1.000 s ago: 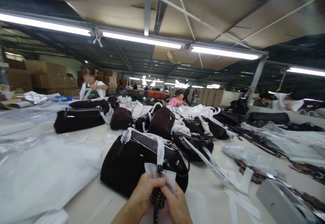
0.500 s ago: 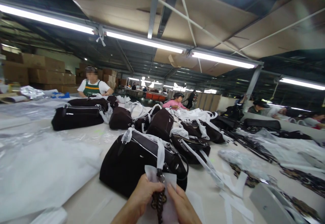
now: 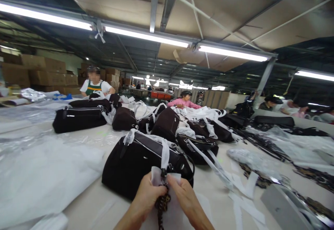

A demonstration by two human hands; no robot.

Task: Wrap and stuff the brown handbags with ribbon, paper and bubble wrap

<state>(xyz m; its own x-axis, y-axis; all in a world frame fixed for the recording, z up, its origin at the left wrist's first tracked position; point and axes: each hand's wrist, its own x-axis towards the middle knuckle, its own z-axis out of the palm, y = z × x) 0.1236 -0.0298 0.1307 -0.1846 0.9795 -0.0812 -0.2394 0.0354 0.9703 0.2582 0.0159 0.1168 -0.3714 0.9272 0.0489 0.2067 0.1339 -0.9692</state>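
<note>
Between my hands hangs a dark chain strap [image 3: 162, 202] with a metal clasp at its top, lying against a sheet of white wrapping paper [image 3: 174, 214]. My left hand [image 3: 147, 191] is closed, its thumb pressed on the chain and the paper's left edge. My right hand [image 3: 184, 193] pinches the paper's right side near the clasp. Just beyond them a black handbag [image 3: 130, 167] rests on the table, its handle wrapped in white paper [image 3: 165, 153]. Whether the chain is fastened to this bag I cannot tell.
More dark handbags [image 3: 165, 124] with paper-wrapped handles lie behind. Clear plastic and white sheets [image 3: 52, 178] cover the table's left side. At the right are paper strips [image 3: 250, 205], a grey tape dispenser-like object [image 3: 284, 205] and bagged chains [image 3: 255, 174]. Co-workers [image 3: 96, 84] are across the table.
My right hand has moved up and inward along the paper, closer to the clasp. My left hand stays on the chain and paper. The view has shifted slightly.
</note>
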